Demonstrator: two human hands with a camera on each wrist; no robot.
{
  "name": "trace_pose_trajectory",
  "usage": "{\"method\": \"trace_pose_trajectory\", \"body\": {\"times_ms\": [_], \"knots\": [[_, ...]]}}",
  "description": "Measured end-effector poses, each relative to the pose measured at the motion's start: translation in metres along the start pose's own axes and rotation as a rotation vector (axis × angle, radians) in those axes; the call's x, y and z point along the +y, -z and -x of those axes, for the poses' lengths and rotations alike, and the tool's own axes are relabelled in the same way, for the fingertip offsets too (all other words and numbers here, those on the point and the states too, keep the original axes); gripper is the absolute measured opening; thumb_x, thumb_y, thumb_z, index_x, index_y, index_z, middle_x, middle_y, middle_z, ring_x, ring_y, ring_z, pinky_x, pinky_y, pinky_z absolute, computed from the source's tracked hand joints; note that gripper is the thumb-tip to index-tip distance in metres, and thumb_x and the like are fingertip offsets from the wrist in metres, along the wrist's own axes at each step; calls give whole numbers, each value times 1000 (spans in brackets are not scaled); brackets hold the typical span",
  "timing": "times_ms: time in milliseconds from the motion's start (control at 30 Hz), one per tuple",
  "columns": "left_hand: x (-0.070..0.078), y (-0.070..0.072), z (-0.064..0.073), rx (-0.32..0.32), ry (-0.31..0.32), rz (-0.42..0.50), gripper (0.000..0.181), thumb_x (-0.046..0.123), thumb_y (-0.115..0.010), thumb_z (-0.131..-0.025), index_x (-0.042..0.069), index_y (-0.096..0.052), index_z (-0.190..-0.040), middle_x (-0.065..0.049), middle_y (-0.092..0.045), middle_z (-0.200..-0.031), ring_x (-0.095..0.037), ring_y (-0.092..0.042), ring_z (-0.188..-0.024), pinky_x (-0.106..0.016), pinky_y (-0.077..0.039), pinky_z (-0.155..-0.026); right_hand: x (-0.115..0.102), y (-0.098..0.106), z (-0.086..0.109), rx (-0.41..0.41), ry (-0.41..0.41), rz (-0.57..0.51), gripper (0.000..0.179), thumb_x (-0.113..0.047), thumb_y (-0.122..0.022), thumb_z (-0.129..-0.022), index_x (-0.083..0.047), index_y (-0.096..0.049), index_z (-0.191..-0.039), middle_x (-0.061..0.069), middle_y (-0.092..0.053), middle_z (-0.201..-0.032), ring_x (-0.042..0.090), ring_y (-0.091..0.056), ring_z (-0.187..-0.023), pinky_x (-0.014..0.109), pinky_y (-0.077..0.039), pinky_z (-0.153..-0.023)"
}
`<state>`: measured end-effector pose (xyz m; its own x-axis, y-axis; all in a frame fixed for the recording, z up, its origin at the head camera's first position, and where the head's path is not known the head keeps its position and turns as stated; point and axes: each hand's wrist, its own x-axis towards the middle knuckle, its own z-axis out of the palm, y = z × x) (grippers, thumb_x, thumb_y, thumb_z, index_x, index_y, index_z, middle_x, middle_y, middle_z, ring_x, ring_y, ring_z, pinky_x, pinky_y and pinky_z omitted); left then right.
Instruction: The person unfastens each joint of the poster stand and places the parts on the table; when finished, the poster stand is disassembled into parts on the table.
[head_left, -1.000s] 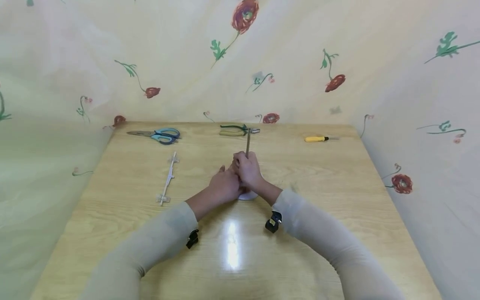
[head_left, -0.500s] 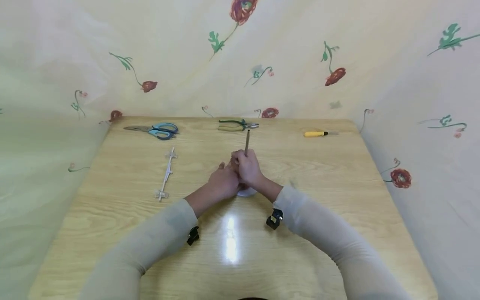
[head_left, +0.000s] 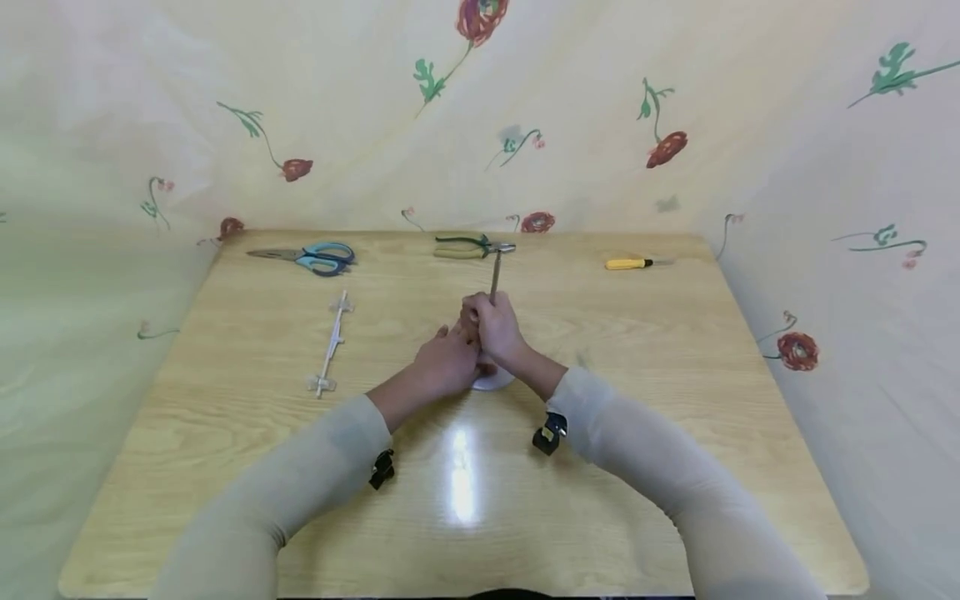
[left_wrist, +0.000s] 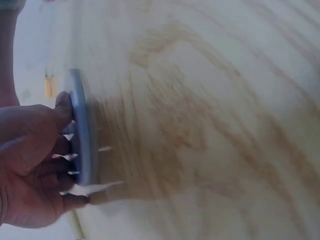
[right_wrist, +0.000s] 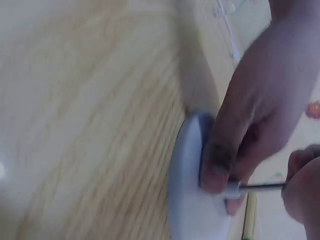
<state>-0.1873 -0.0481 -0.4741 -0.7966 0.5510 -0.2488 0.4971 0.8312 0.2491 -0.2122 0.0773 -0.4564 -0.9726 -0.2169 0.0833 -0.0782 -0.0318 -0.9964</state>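
Note:
A white round base (right_wrist: 192,205) lies on the table with a short socket at its middle. My left hand (head_left: 446,364) holds it, thumb on top beside the socket and fingers against the base, as the left wrist view shows. Above it my right hand (head_left: 501,333) grips a thin metal rod (head_left: 495,279) in curled fingers. The rod's upper part sticks out of the fist, and its lower part (right_wrist: 262,188) meets the socket in the right wrist view. From the head, the hands overlap and cover most of the base.
At the left lies a thin white plastic rod (head_left: 332,343) with clear pieces at both ends. Along the back edge are blue-handled scissors (head_left: 326,259), green-handled pliers (head_left: 461,247) and a yellow screwdriver (head_left: 628,263). Flowered cloth hangs behind the table (head_left: 600,492).
The head view has tilted down a little, so everything sits higher in the picture. My right hand has turned slightly on the rod; both hands stay over the base.

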Motion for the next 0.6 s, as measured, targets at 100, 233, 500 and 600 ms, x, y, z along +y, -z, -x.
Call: {"method": "trace_pose_trajectory", "body": {"times_ms": [100, 233, 500, 600], "knots": [[-1, -4, -5, 9, 3, -8, 86, 55, -51, -115, 2, -20, -176, -15, -19, -186, -34, -20, -173, -65, -32, -135, 1, 10, -6, -73, -20, 15, 55, -17, -45, -105, -22, -32, -52, -9, -33, -48, 11, -28, -45, 26, -27, -48], [-5, -11, -12, 34, 2, -14, 89, 61, -52, -113, 5, -24, -176, -11, -21, -186, -31, -21, -173, -68, -27, -136, 3, 20, -10, -143, -41, 108, 51, -22, -49, -103, -12, -34, -56, -2, -37, -55, 20, -34, -54, 31, -34, -57], [-12, -14, -16, 51, 19, 32, 100, 67, -57, -109, 7, -15, -177, -10, -16, -186, -28, -17, -173, -67, -23, -137, -3, 44, -7, -225, 5, 256, 35, -12, -61, -109, 17, -62, -90, 36, -67, -89, 49, -68, -95, 31, -53, -89], [-11, -9, -14, 66, 11, 34, 98, 66, -60, -108, 9, -19, -177, -8, -17, -185, -29, -18, -173, -67, -20, -138, -6, 55, 0, -241, 29, 321, 21, -7, -65, -109, 11, -73, -103, 31, -78, -108, 39, -78, -107, 26, -58, -97]]}}
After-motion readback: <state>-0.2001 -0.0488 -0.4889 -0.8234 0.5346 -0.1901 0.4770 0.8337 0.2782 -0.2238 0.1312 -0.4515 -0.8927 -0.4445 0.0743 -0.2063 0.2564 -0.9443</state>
